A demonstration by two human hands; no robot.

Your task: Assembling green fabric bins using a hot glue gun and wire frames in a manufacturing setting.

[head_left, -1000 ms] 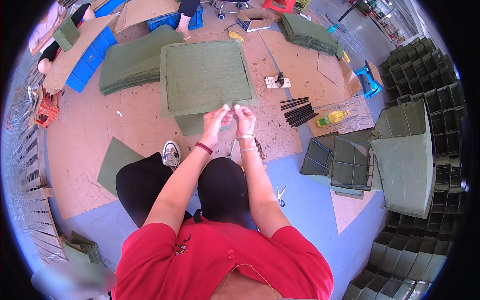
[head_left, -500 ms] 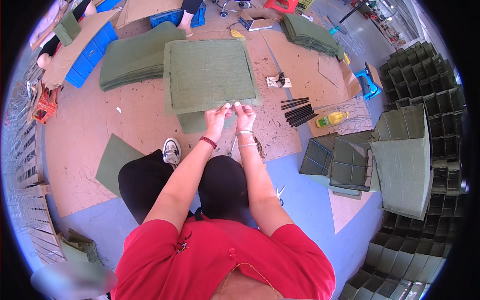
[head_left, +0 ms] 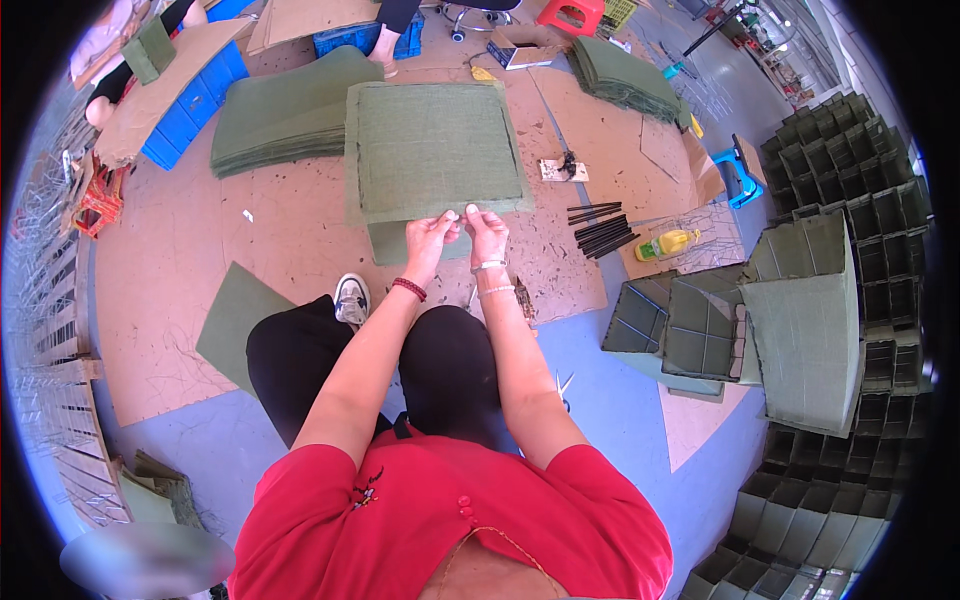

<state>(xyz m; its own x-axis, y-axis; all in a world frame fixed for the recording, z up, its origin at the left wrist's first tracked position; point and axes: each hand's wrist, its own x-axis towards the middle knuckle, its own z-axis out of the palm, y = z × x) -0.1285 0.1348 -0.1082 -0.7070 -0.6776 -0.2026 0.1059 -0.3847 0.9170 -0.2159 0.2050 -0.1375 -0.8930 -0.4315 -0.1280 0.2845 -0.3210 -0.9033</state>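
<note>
A flat green fabric sheet (head_left: 438, 145) with a dark line of stitching or wire inside its border lies in front of me. Both my hands are at its near edge, close together. My left hand (head_left: 430, 245) pinches that edge between thumb and fingers. Beside it, my right hand (head_left: 487, 240) is closed in a similar pinch, thumb up. Whatever fine thing may be between the fingertips is too small to make out. Another green piece (head_left: 392, 243) shows partly beneath the sheet.
Stacked green sheets (head_left: 285, 110) lie behind left, another stack (head_left: 625, 80) behind right. Black strips (head_left: 603, 236), a yellow bottle (head_left: 667, 244) and scissors (head_left: 564, 388) lie right. Green fabric boxes (head_left: 805, 320) stand far right. Another person (head_left: 100, 60) sits far left.
The view has shifted slightly, so the surroundings sit a little farther right. My hands are slightly farther left along the sheet's near edge, still pinching.
</note>
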